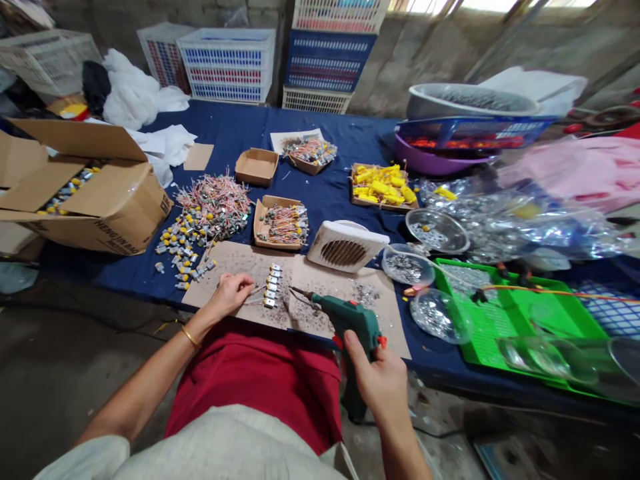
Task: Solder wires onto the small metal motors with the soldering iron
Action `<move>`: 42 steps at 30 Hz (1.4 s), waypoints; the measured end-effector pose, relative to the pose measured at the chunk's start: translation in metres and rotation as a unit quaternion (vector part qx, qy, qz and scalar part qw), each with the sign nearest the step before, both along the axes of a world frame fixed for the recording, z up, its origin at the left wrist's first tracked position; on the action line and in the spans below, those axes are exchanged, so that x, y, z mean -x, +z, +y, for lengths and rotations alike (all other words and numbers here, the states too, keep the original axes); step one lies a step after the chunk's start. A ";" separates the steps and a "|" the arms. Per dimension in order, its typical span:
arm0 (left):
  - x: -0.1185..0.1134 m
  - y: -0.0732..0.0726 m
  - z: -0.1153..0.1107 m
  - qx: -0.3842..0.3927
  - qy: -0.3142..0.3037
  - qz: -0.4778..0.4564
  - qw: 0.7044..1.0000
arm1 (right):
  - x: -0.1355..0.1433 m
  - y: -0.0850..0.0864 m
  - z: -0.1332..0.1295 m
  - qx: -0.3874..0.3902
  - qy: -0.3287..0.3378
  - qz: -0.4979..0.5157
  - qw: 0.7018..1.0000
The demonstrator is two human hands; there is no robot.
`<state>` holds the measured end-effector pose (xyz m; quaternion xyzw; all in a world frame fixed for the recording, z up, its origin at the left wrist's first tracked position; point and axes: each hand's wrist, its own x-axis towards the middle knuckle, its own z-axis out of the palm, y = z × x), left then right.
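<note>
The right hand is closed around a green and black gun-shaped tool with a thin pointed tip. The left hand has its fingertips pinched together on a thin pale wire. Between the hands, a short row of small silver and yellow motors sits on a flat brown cardboard sheet. Just behind is a small brown cardboard tray full of wired parts.
</note>
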<state>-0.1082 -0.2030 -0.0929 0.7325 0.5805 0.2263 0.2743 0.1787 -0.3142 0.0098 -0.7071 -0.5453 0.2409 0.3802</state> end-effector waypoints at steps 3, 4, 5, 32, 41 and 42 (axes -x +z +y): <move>0.002 -0.003 -0.005 0.003 -0.012 -0.028 1.000 | 0.007 -0.006 -0.007 0.012 0.007 0.003 1.000; 0.001 -0.003 -0.006 0.005 -0.019 -0.034 0.999 | 0.010 -0.008 -0.009 0.018 0.014 0.005 1.000; 0.001 -0.003 -0.008 0.005 -0.025 -0.037 0.999 | 0.013 -0.010 -0.011 0.023 0.022 0.004 0.999; -0.018 0.006 -0.019 0.079 -0.077 0.054 0.992 | 0.032 -0.019 -0.020 -0.025 0.092 -0.051 0.994; -0.020 0.008 -0.016 0.091 -0.081 0.069 0.990 | 0.037 -0.023 -0.019 -0.077 0.138 -0.064 0.985; -0.021 0.009 -0.016 0.094 -0.080 0.071 0.990 | 0.037 -0.024 -0.019 -0.085 0.139 -0.065 0.985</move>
